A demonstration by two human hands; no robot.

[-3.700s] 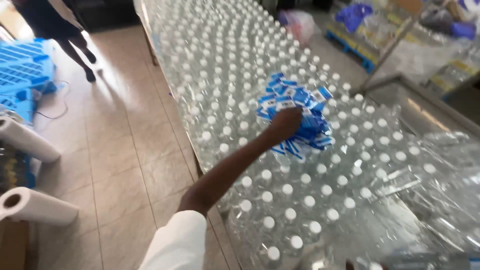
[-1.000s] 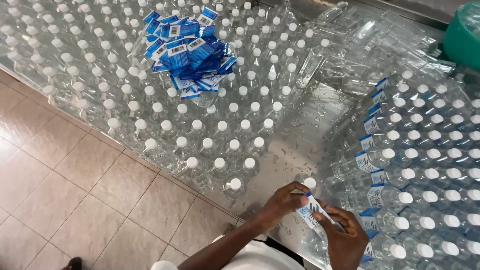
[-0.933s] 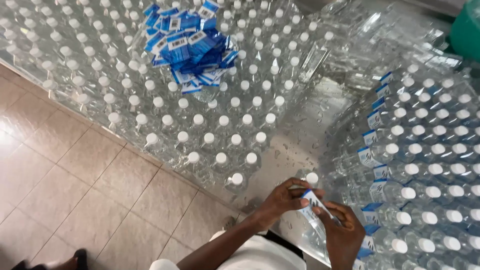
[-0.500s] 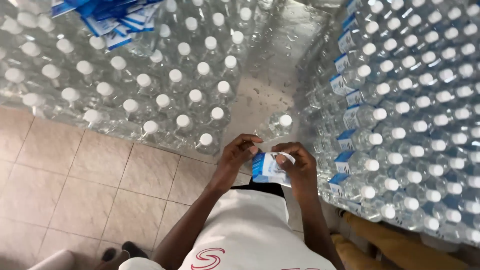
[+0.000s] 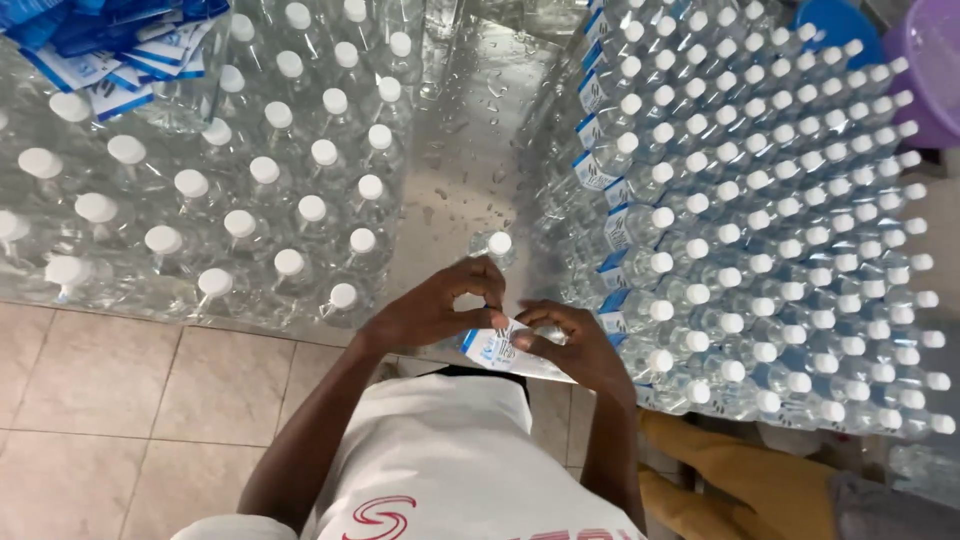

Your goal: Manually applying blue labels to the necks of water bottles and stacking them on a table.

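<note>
Blue-and-white label [image 5: 492,348] — pinched between left hand [image 5: 432,305] and right hand [image 5: 572,345] fingers.

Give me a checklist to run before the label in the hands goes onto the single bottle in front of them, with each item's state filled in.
1. Label held by both hands: ok, the left hand and the right hand each pinch it.
2. Label opened into a sleeve: cannot tell, fingers hide its edges.
3. Single bottle upright and capped: ok, white cap up.
4. Room around that bottle: ok, it stands alone on the wet metal tabletop.
5. Bottle still bare: cannot tell, only its top shows.
6. Spare labels at hand: ok, heaped on the unlabelled bottles at upper left.
</note>
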